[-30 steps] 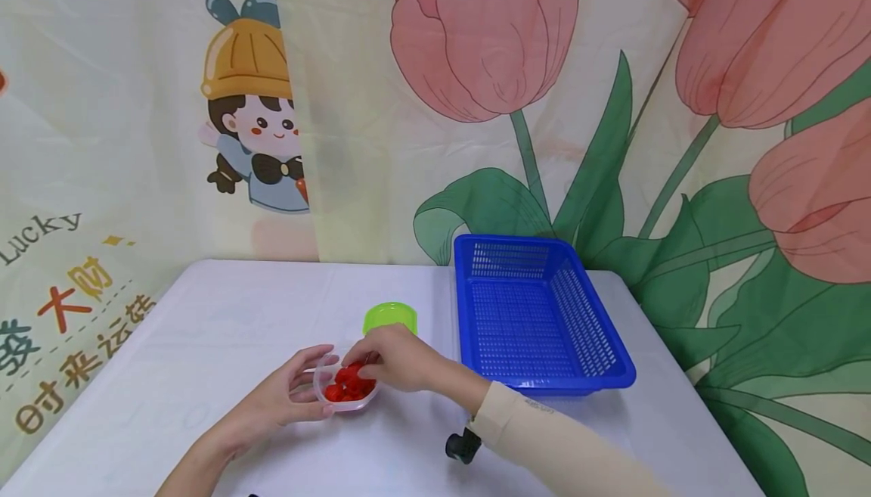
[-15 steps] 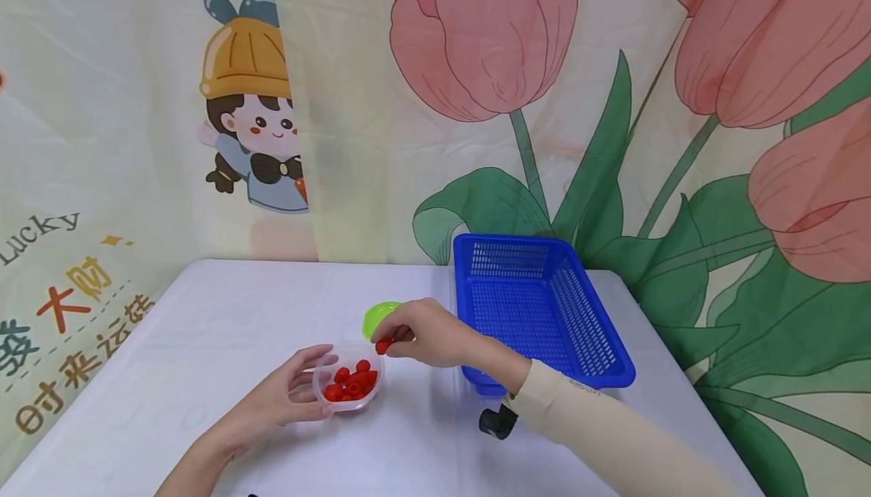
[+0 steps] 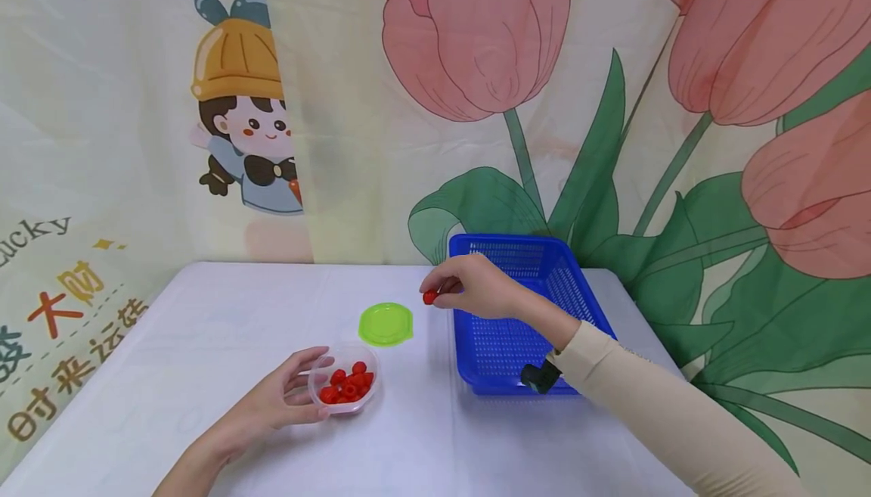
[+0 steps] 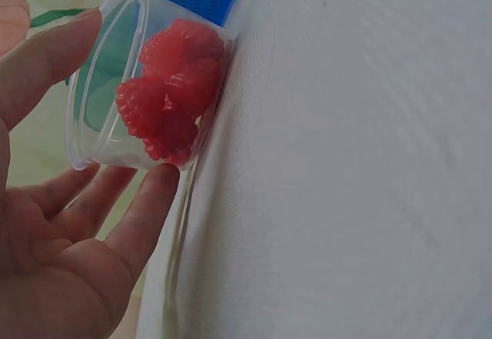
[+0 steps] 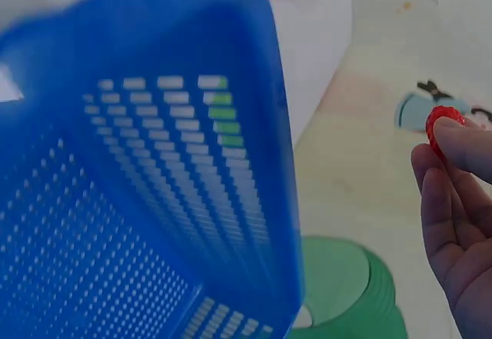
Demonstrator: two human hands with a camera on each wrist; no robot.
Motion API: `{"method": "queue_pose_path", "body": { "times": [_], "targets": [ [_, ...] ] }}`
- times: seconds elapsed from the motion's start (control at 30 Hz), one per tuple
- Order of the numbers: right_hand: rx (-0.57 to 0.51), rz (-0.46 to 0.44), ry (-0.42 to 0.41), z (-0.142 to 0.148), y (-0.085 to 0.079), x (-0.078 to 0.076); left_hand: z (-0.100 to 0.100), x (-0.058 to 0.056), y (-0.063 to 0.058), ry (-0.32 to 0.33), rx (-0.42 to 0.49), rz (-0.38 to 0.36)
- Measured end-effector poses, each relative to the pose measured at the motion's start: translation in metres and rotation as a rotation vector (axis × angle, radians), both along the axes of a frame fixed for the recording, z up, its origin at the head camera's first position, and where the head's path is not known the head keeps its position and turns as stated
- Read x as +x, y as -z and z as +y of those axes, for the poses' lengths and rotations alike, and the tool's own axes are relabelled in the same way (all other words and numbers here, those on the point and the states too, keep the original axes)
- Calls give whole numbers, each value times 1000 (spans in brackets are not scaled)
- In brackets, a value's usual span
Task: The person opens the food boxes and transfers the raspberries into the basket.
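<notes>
My left hand (image 3: 289, 395) holds a small clear plastic tub (image 3: 349, 408) on the white table, thumb on one side and fingers on the other. Several red raspberries (image 4: 171, 85) lie at the bottom of the tub. Between the thumb and fingertips of my right hand (image 3: 476, 289) is a single raspberry (image 5: 442, 124), held up in the air. That hand is just left of the blue basket (image 3: 503, 389), its wrist and forearm reaching across the basket. A bright green lid (image 3: 385, 324) lies flat behind the tub.
The perforated blue basket stands at the back right of the table (image 3: 258, 315), and its mesh floor shows no contents. Behind the table hangs a printed backdrop (image 3: 354, 104) with tulips and a cartoon figure.
My right hand has lifted a raspberry out of the tub and carried it up and rightward to the basket's left side, uncovering the green lid. My left hand stays at the tub.
</notes>
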State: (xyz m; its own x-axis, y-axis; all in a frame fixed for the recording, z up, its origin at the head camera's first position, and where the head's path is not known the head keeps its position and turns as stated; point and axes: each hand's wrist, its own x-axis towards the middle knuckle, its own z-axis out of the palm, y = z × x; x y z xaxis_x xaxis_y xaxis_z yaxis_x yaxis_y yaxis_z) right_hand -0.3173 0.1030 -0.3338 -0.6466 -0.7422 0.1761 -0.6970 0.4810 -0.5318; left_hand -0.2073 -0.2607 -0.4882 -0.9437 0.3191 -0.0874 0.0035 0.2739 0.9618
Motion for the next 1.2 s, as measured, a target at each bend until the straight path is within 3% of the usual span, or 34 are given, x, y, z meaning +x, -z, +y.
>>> {"method": "queue_pose_path", "body": {
  "times": [0.37,0.8,1.2],
  "targets": [
    [21,13,70,40,1,-38,1,0,1,-2,6,-9],
    [64,2,123,62,25,-74,-5,2,1,-7,9,5],
    [78,-37,138,73,48,-91,-2,0,1,-2,0,-11]
  ]
}}
